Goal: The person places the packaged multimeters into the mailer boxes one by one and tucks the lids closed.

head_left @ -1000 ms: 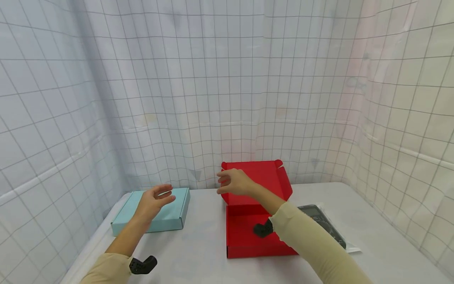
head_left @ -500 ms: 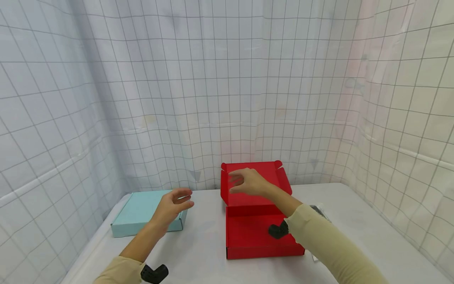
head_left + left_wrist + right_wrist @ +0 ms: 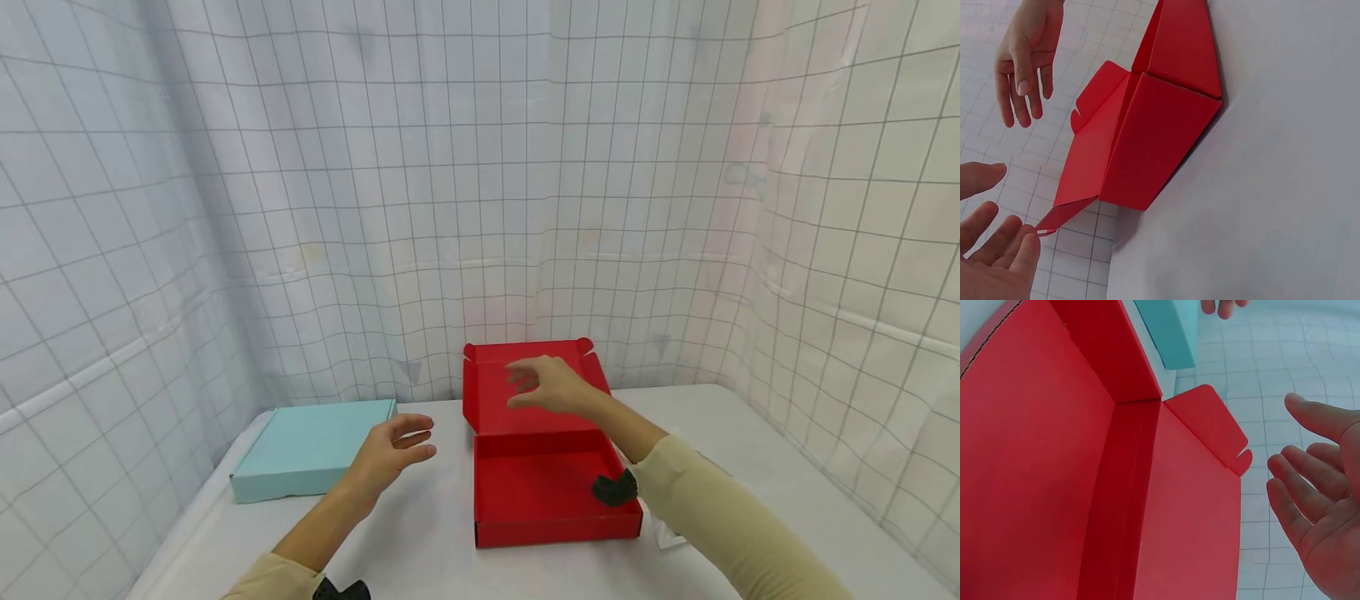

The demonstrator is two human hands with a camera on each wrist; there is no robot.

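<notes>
Fingers of my right hand (image 3: 551, 385) are spread and relaxed, holding nothing, hovering in front of the raised lid of the red box (image 3: 547, 492); the wrist view shows the palm (image 3: 1329, 512) facing the lid's inner face, near it but apart. That box sits open on the white table (image 3: 420, 533), its tray toward me and its lid standing up at the back, side flaps sticking out (one small tab shows just beside my left fingertips in the left wrist view). My left hand (image 3: 390, 454) floats above the table between the two boxes, fingers loosely apart and gripping nothing, just left of the red box and not touching it. A light blue box (image 3: 315, 446) lies closed and flat on the table to the left, near my left hand. White gridded cloth (image 3: 450, 167) hangs behind and around the table.
</notes>
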